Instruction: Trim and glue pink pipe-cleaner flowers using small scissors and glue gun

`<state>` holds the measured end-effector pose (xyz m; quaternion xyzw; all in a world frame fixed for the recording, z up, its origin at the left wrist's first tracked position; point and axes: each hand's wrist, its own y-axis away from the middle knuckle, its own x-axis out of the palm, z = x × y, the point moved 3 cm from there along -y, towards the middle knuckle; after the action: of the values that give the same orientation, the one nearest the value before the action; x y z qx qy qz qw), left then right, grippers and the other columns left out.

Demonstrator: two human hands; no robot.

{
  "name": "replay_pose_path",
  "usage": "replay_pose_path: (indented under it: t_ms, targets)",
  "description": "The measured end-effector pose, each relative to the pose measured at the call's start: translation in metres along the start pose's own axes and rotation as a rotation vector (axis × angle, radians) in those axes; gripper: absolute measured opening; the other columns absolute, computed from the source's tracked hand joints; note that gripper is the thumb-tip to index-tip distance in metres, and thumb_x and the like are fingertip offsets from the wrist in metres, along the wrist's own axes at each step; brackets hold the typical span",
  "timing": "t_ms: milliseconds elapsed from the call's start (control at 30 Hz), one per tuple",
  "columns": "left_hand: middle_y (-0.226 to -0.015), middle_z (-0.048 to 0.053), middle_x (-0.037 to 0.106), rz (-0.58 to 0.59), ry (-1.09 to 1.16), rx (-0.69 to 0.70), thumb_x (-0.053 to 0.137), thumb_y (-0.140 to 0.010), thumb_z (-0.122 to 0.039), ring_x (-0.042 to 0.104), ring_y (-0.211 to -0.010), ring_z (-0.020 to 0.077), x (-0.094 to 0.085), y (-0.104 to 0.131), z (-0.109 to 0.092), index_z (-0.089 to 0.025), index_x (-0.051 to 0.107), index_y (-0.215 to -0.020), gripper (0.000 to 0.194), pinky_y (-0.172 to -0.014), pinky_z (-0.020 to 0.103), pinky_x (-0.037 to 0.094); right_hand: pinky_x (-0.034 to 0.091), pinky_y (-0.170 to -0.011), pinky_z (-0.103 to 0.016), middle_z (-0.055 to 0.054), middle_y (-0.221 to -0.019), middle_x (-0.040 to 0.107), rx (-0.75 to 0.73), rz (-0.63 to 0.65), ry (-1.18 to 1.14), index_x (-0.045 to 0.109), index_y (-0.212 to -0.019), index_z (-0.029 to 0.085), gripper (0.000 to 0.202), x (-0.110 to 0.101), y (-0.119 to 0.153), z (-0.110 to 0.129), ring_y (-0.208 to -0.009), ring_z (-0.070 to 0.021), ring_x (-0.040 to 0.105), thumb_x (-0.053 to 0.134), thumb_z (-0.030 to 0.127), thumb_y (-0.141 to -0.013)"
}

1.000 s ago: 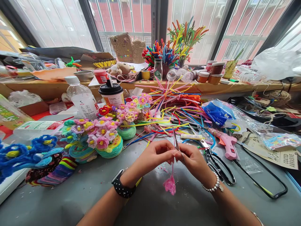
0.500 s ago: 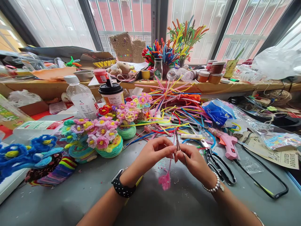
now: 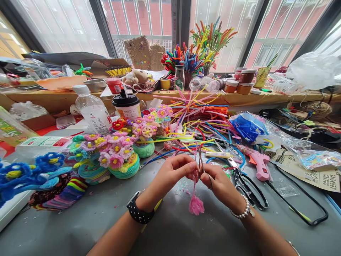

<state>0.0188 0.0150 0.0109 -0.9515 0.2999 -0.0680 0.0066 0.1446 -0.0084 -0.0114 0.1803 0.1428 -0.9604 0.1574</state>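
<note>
My left hand pinches a thin pink pipe cleaner stem between thumb and fingertips. From its lower end a fuzzy pink pipe cleaner flower hangs upside down over the grey table. Close beside it, my right hand is closed on a small pair of scissors. Their blades point up and away, right against the stem. The fingers hide part of the scissor handles, and I cannot tell whether the blades touch the stem. Small pink fluff and glitter lie on the table below.
Pots of pipe cleaner flowers stand at left, near a bottle and a lidded cup. Loose pipe cleaners pile up ahead. Black-handled scissors, a pink glue gun and its cord lie at right.
The hanging pink flower has swung to the right, and its stem hangs straighter. Both hands stay almost in place, still holding the stem and the small scissors.
</note>
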Motion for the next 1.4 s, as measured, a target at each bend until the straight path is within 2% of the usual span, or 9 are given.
replay_pose_path:
  t_ms: [133, 433, 733, 900, 1100, 1400]
  targets:
    - [-0.061, -0.002, 0.056, -0.002, 0.019, 0.017, 0.054, -0.076, -0.024, 0.051, -0.056, 0.0072, 0.0000, 0.0003, 0.0009, -0.014, 0.054, -0.063, 0.016, -0.057, 0.019, 0.041, 0.029, -0.047, -0.022, 0.002, -0.056, 0.039, -0.010, 0.032, 0.004, 0.047, -0.062, 0.016, 0.055, 0.0025, 0.0008, 0.0016, -0.053, -0.0106, 0.035, 0.030, 0.068, -0.073]
    - [-0.059, -0.002, 0.057, -0.042, 0.036, 0.018, 0.057, -0.074, -0.024, 0.053, -0.054, 0.0078, -0.0017, 0.0001, 0.0028, -0.014, 0.053, -0.063, 0.015, -0.055, 0.020, 0.042, 0.031, -0.049, -0.022, 0.001, -0.055, 0.040, -0.015, -0.011, 0.075, 0.045, -0.058, 0.016, 0.058, 0.0026, 0.0005, -0.0005, -0.052, -0.0106, 0.035, 0.028, 0.069, -0.073]
    - [-0.056, -0.003, 0.056, -0.050, 0.055, 0.025, 0.057, -0.073, -0.023, 0.051, -0.052, 0.0064, -0.0022, 0.0004, 0.0033, -0.014, 0.054, -0.063, 0.014, -0.053, 0.019, 0.041, 0.031, -0.050, -0.022, 0.000, -0.057, 0.043, -0.030, -0.027, 0.031, 0.050, -0.064, 0.015, 0.059, 0.0033, 0.0009, 0.0002, -0.054, -0.0116, 0.038, 0.029, 0.069, -0.073]
    - [-0.056, -0.003, 0.054, -0.064, 0.055, 0.018, 0.058, -0.072, -0.024, 0.049, -0.052, 0.0062, -0.0033, 0.0001, 0.0051, -0.013, 0.054, -0.064, 0.014, -0.053, 0.019, 0.041, 0.030, -0.049, -0.021, 0.002, -0.059, 0.040, -0.073, 0.005, -0.017, 0.050, -0.070, 0.016, 0.056, 0.0054, 0.0011, 0.0019, -0.054, -0.0105, 0.035, 0.027, 0.067, -0.075]
    - [-0.055, -0.003, 0.053, -0.047, 0.047, 0.006, 0.060, -0.071, -0.024, 0.048, -0.050, 0.0060, -0.0020, 0.0000, 0.0041, -0.013, 0.055, -0.063, 0.014, -0.051, 0.019, 0.040, 0.030, -0.049, -0.021, 0.003, -0.062, 0.037, -0.091, 0.077, -0.116, 0.048, -0.075, 0.017, 0.057, 0.0091, 0.0016, 0.0014, -0.053, -0.0091, 0.031, 0.026, 0.069, -0.073]
    - [-0.056, -0.003, 0.054, -0.008, 0.007, -0.037, 0.061, -0.069, -0.027, 0.048, -0.051, 0.0065, -0.0019, 0.0004, 0.0076, -0.013, 0.055, -0.062, 0.016, -0.051, 0.019, 0.039, 0.031, -0.049, -0.021, 0.003, -0.058, 0.037, -0.094, 0.084, -0.086, 0.051, -0.071, 0.016, 0.060, 0.0079, 0.0014, 0.0035, -0.051, -0.0091, 0.030, 0.026, 0.070, -0.072]
